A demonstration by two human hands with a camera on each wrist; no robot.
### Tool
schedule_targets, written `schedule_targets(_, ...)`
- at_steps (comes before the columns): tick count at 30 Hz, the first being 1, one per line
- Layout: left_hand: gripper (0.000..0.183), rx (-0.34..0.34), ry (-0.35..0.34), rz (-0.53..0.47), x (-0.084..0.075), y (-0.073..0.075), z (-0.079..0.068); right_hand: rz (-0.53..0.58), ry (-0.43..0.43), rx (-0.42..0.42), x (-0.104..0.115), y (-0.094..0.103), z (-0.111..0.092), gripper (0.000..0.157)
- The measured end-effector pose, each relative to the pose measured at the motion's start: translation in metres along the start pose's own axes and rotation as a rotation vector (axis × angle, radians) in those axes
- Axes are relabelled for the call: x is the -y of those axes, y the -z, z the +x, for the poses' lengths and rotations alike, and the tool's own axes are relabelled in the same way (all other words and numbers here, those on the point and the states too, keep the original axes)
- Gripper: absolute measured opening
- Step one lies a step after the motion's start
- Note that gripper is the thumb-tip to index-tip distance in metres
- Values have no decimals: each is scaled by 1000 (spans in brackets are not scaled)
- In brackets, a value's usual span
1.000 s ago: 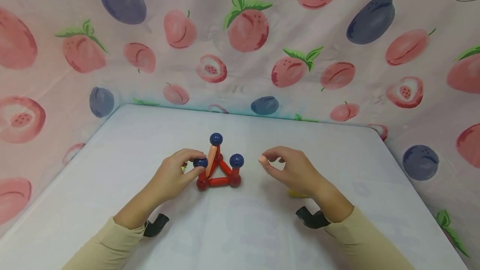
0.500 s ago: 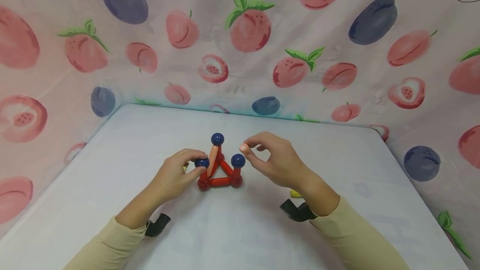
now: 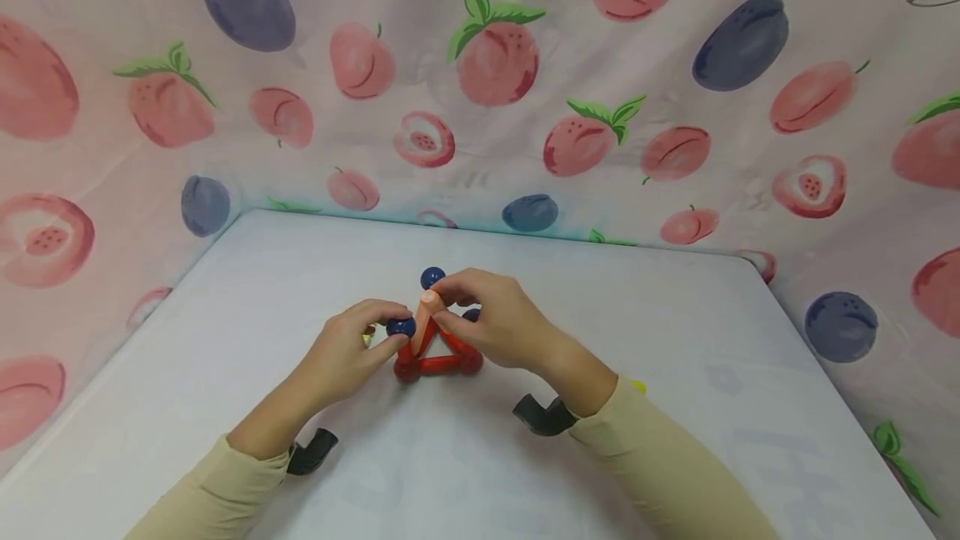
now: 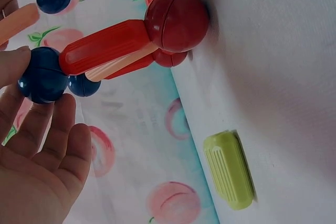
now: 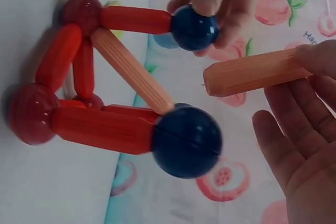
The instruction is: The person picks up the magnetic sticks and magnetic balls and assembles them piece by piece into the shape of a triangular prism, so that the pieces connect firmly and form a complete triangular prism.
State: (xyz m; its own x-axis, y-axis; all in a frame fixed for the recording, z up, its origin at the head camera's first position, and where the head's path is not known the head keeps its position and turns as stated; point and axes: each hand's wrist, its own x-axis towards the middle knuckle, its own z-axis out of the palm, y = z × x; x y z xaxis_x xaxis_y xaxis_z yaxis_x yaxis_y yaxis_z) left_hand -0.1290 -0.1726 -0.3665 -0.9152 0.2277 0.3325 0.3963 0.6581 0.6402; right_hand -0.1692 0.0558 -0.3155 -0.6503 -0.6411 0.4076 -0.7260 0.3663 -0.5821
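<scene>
A frame of red magnetic rods (image 3: 438, 365) and dark red balls (image 4: 177, 20) stands on the white table, with three blue balls on its upright rods. My left hand (image 3: 347, 357) pinches the near-left blue ball (image 3: 401, 327) between thumb and fingers. A peach rod (image 5: 131, 69) slants up from a base ball to the far blue ball (image 3: 432, 277). Above the frame my right hand (image 3: 498, 319) pinches a second peach rod (image 5: 252, 74) by one end; its free end is apart from the balls in the right wrist view. The right blue ball (image 5: 187, 142) is partly behind that hand in the head view.
A yellow-green rod (image 4: 230, 170) lies on the table left of the frame. Another yellow piece (image 3: 638, 387) shows partly behind the right sleeve. Black wrist mounts (image 3: 313, 452) hang beneath both wrists. A fruit-print cloth (image 3: 480, 148) rises behind the table's back edge.
My right hand has moved left with the peach rod, from right of the frame to over it. My left hand has stayed at the near-left blue ball.
</scene>
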Motion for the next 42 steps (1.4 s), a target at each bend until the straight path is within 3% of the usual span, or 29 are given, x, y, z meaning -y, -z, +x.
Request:
schedule_targets(11,29,-25,-38,4,1,0,-1,-86,-52,89,-10,-17,3,21)
schedule_targets(25,30,-11,-20,11,0,0,-1,-136,-117,258,-20,-24,9,18)
schedule_targets(35,29,-16,-17,10,-2,0,-1,-238,-194,313,-20,-28,10,21)
schedule_targets(42,29,-13,-21,10,-2,1,-1,-303,-189,329,-18,-28,10,21)
